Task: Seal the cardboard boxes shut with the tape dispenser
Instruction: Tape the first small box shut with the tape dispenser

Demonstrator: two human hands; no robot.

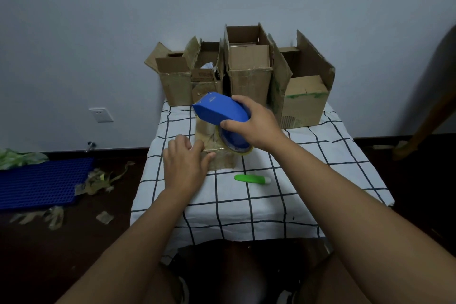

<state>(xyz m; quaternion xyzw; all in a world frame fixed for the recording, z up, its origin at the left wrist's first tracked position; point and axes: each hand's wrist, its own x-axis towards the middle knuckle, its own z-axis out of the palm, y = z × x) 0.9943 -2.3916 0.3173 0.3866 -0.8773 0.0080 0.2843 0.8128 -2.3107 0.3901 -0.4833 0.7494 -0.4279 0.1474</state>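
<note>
Fingers of right hand grasp blue tape dispenser over small closed box at frame centre; left hand lies flat on it, fingers straight. Four boxes behind stand open, unsealed: task judged early.

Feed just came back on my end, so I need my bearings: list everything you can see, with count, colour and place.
small box: 1, brown, near middle of table, under both hands
open boxes: 4, brown, row at table's far edge
tape dispenser: 1, blue, above the small box
green tool: 1, green, on cloth right of the small box
tablecloth: 1, white with dark grid, over table
blue mat: 1, floor at left
tape scraps: several, yellowish, floor at left
wall socket: 1, white
left hand: rests on the small box
right hand: grips the tape dispenser
</note>
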